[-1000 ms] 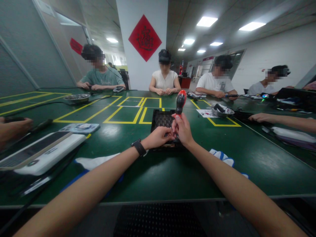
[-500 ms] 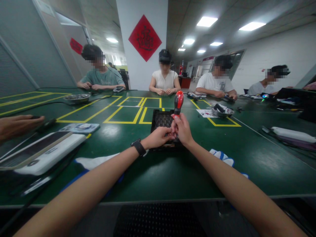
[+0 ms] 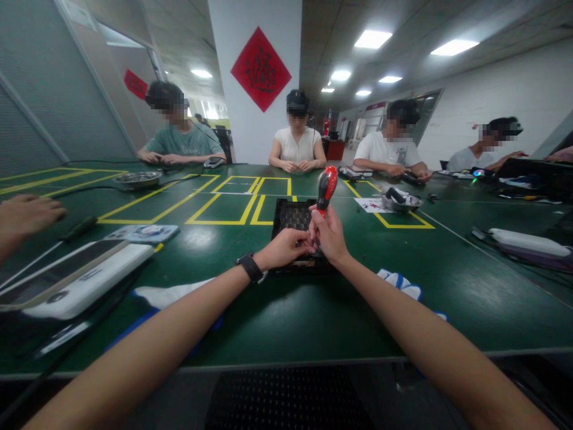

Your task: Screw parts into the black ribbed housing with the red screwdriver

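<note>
My right hand [image 3: 330,236] is closed round the lower part of a red and black screwdriver [image 3: 326,187], which stands nearly upright over a black tray [image 3: 290,216] on the green table [image 3: 313,316]. My left hand [image 3: 286,248] rests on the tray's near edge, its fingers curled and pinched close to the screwdriver's tip. What those fingers hold is hidden. A black watch [image 3: 249,267] sits on my left wrist.
White and blue gloves [image 3: 398,284] lie beside each forearm. A white device [image 3: 76,280] lies at the left, near another person's hand [image 3: 27,216]. Several people sit across the table. A metal dish [image 3: 139,178] and a small bowl [image 3: 400,203] stand farther off.
The screwdriver handle has tilted slightly left and back right. The neighbour's hand at the left has shifted. An arm at the right edge has withdrawn from view.
</note>
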{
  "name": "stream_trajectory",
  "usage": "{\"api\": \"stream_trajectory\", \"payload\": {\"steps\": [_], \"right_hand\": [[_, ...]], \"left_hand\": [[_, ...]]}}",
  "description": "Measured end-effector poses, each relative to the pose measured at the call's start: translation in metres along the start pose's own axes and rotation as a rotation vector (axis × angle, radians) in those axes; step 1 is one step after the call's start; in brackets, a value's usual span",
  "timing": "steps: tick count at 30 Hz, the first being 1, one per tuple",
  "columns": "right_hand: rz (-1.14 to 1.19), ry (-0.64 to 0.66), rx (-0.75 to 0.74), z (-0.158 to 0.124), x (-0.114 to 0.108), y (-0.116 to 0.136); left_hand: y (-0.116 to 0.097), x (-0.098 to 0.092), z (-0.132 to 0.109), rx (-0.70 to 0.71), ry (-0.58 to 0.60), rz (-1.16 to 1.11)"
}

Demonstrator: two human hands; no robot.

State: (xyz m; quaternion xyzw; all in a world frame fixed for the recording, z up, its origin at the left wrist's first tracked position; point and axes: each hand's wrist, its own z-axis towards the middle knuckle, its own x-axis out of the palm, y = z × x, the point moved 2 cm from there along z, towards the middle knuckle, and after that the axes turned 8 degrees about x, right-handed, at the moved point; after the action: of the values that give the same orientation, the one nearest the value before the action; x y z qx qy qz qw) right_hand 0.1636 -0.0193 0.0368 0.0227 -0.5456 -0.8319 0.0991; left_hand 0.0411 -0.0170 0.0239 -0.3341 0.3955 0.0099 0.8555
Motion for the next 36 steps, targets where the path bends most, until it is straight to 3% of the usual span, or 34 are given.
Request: {"api": "stream_trajectory", "payload": {"steps": [11,18,24,28,31,36], "right_hand": [[-0.024,-0.049,-0.074,0.000,0.000,0.004],[0.005,0.007,0.005,0.003,-0.003,0.000],[0.060,0.005,-0.057,0.008,-0.002,0.014],[0.124,0.030,-0.070,0.008,0.005,0.027],[0.097,-0.094,-0.102,0.008,0.002,0.024],[-0.041,-0.660,-0.201,0.020,-0.039,-0.006]], "left_hand": [[0.004,0.001,0.000,-0.047,-0.035,0.015],[-0.001,0.000,0.000,0.055,0.019,0.033],[-0.025,-0.010,0.003,0.090,-0.093,0.512],[-0.038,-0.018,0.004,0.026,-0.169,0.666],[-0.034,-0.027,0.004,-0.049,-0.252,0.771],[0.013,-0.053,-0.004,-0.360,-0.485,0.709]]}}
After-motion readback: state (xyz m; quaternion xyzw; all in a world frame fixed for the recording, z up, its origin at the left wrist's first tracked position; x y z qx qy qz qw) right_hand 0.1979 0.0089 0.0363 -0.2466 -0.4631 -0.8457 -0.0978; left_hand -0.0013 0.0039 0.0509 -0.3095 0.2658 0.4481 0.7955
